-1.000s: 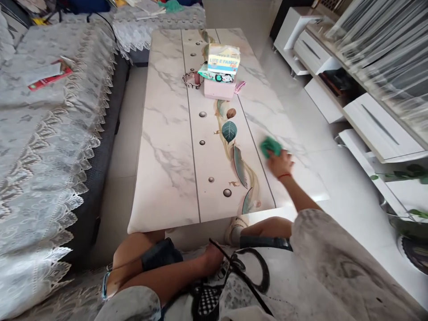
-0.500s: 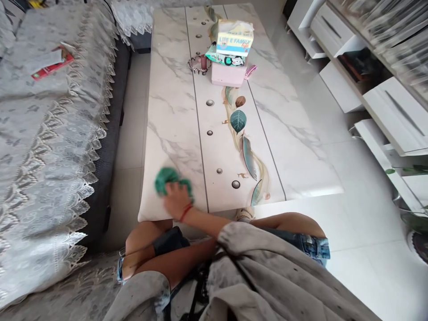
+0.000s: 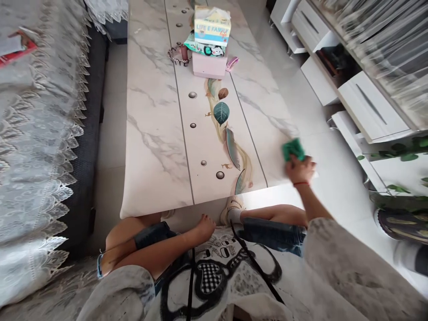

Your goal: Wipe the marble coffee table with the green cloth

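My right hand [image 3: 300, 169], with a red string on its wrist, presses a green cloth [image 3: 293, 150] onto the near right corner of the marble-patterned table [image 3: 154, 133]. Its fingers are closed over the cloth, a little blurred. Over my lap, just off the table's near edge, rests my left hand [image 3: 205, 228], fingers curled in and nothing showing in them.
Toward the far end of the table stand a pink box [image 3: 209, 66], a green packet [image 3: 207, 48] and a tissue pack [image 3: 212, 27], stacked. Beside them lie a beaded band [image 3: 179, 55] and a pink hair clip [image 3: 232, 63]. A lace-covered sofa [image 3: 40, 147] borders the left; a white cabinet [image 3: 371, 104] the right.
My right hand has swept the green cloth from the table's near left corner across to the near right. My left hand, earlier hidden behind the right arm, now shows. The view has shifted right.
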